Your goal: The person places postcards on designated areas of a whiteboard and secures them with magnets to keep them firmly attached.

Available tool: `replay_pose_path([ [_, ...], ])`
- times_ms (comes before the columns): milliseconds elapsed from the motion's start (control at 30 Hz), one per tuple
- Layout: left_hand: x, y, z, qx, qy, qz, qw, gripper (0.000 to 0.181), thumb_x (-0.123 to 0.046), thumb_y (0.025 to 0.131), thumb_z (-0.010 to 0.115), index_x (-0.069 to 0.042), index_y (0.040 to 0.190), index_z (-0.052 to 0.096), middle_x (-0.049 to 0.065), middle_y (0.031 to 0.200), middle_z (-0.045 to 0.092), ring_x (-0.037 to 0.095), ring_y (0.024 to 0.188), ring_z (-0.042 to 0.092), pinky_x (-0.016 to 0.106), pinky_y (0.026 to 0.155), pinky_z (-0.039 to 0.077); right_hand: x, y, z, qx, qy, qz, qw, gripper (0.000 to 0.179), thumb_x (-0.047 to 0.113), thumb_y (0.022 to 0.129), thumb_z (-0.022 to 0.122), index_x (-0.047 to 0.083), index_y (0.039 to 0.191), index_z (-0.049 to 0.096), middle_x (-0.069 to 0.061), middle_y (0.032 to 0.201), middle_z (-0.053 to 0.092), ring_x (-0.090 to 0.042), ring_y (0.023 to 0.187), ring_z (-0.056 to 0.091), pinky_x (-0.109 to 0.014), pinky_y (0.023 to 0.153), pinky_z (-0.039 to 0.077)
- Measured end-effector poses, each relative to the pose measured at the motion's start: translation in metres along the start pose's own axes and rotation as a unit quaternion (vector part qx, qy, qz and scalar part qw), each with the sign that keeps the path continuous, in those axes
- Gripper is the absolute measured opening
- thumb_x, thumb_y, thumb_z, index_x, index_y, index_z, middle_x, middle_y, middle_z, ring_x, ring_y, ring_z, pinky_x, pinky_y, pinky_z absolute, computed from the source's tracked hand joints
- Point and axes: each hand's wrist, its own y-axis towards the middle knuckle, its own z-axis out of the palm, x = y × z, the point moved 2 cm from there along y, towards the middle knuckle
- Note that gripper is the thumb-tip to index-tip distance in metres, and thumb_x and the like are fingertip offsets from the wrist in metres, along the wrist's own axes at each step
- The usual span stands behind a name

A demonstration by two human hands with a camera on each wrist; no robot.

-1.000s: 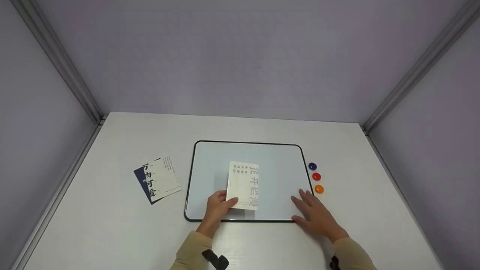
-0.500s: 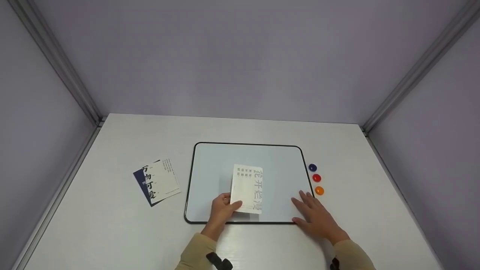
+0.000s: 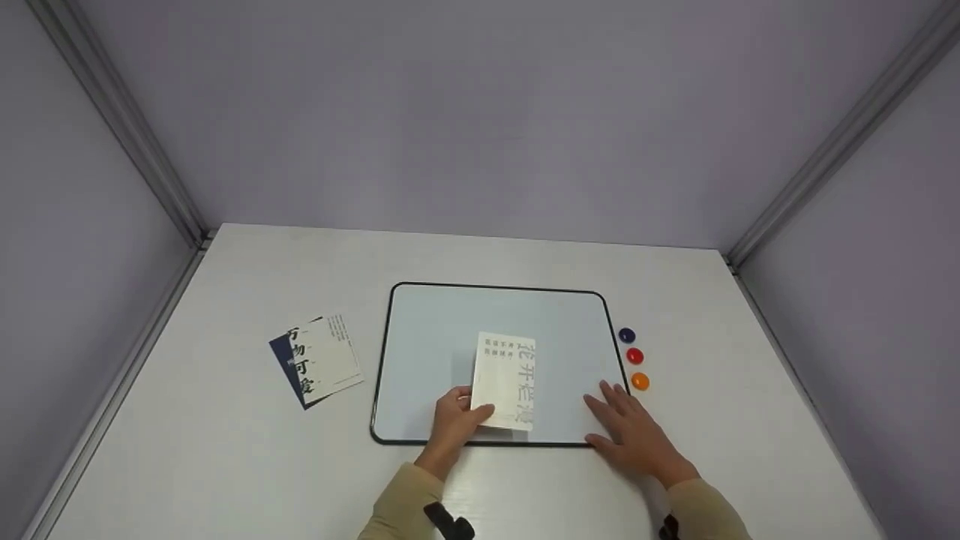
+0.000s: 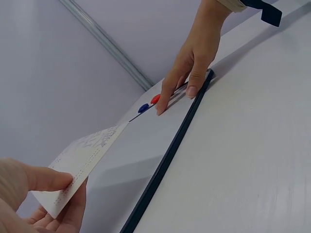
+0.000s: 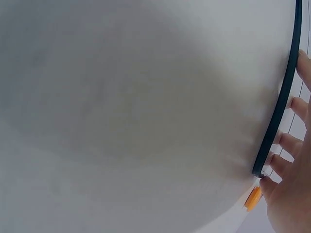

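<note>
My left hand [image 3: 455,420] pinches a white card [image 3: 504,375] with grey Chinese lettering between thumb and fingers, at the card's lower left corner. The card is held above a whiteboard [image 3: 420,330] with a black frame and casts a shadow on it. In the left wrist view the card [image 4: 82,160] tilts up off the board. My right hand [image 3: 634,435] rests with spread fingers on the board's near right corner. The right wrist view shows its fingertips [image 5: 301,107] along the black edge.
Blue [image 3: 627,335], red [image 3: 634,355] and orange [image 3: 640,381] round magnets lie in a column just right of the board. To the left, a white lettered card [image 3: 330,360] overlaps a dark blue card [image 3: 283,352] on the white table [image 3: 225,450]. Walls enclose the back and sides.
My left hand has carried the white card to the right and slightly toward me over the board. The right hand stays at the corner.
</note>
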Motion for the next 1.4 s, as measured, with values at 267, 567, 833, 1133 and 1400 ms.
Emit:
replay_pose_path([
  [267, 0.006, 0.006, 0.009, -0.034, 0.035, -0.017, 0.9986, 0.04, -0.006, 0.084, 0.067, 0.01, 0.118, 0.053, 0.026, 0.111, 0.07, 0.016, 0.089, 0.069, 0.023, 0.072, 0.055, -0.001, 0.0, 0.0, 0.005, 0.004, 0.011, 0.9999, 0.065, 0.053, 0.091, 0.057, 0.028, 0.148, 0.038, -0.006, 0.162, 0.024, -0.036, 0.151, 0.019, -0.061, 0.118, 0.024],
  [567, 0.009, 0.007, 0.015, -0.046, 0.046, -0.015, 0.9978, 0.038, -0.007, 0.084, 0.068, 0.009, 0.117, 0.055, 0.027, 0.115, 0.068, 0.021, 0.094, 0.07, 0.028, 0.077, 0.055, -0.001, 0.0, -0.001, 0.011, 0.0, 0.017, 0.9998, 0.065, 0.053, 0.091, 0.057, 0.029, 0.148, 0.036, -0.005, 0.163, 0.023, -0.035, 0.151, 0.018, -0.062, 0.118, 0.023],
  [833, 0.008, 0.008, 0.02, -0.065, 0.076, -0.023, 0.9948, 0.04, -0.009, 0.084, 0.069, 0.007, 0.117, 0.056, 0.025, 0.115, 0.069, 0.023, 0.098, 0.069, 0.032, 0.081, 0.055, 0.002, -0.001, -0.002, 0.006, 0.0, 0.013, 0.9999, 0.065, 0.051, 0.091, 0.058, 0.028, 0.148, 0.037, -0.006, 0.162, 0.024, -0.035, 0.151, 0.018, -0.061, 0.119, 0.023],
  [1133, 0.01, 0.009, 0.025, -0.089, 0.094, -0.026, 0.9913, 0.039, -0.009, 0.082, 0.071, 0.006, 0.116, 0.058, 0.023, 0.11, 0.071, 0.022, 0.093, 0.069, 0.031, 0.077, 0.054, 0.003, -0.001, -0.003, 0.009, 0.005, 0.016, 0.9998, 0.064, 0.051, 0.091, 0.057, 0.027, 0.148, 0.038, -0.006, 0.162, 0.024, -0.035, 0.151, 0.018, -0.061, 0.119, 0.022],
  [1400, 0.014, 0.01, 0.027, -0.103, 0.123, -0.027, 0.9867, 0.038, -0.013, 0.081, 0.073, 0.002, 0.113, 0.06, 0.018, 0.109, 0.073, 0.023, 0.094, 0.069, 0.036, 0.082, 0.052, 0.002, -0.002, -0.001, 0.004, 0.001, 0.013, 0.9999, 0.064, 0.051, 0.091, 0.057, 0.027, 0.147, 0.039, -0.006, 0.162, 0.026, -0.035, 0.151, 0.019, -0.06, 0.119, 0.024],
])
